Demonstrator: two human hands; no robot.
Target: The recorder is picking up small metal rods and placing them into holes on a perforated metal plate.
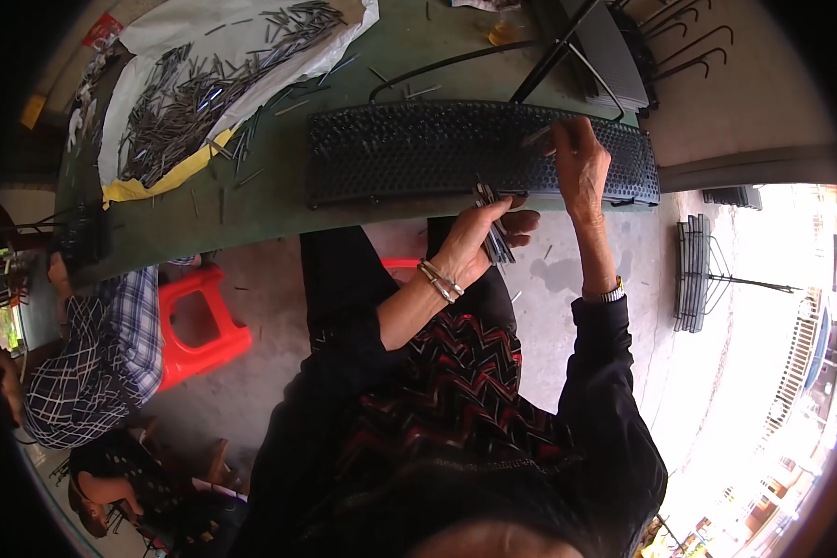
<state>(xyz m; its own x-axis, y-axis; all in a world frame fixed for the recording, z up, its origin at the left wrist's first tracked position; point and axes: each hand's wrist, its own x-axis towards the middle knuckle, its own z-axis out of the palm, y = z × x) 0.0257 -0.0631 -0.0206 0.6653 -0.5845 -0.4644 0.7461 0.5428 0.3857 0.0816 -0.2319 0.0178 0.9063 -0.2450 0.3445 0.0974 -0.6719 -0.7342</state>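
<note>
A bundle of thin metal pins (493, 228) is clamped in the left hand (479, 237) at the near edge of the bench (279, 200). One pin (538, 137) is pinched by the right hand (577, 153) over the black perforated panel (418, 153). The pins are judged light, stiff and slippery, best gripped mid-shaft.

Perforated panel (437, 149) on table (279, 200), pile of metal pins (195, 93) to its left, stool (200, 325) below table edge.
</note>
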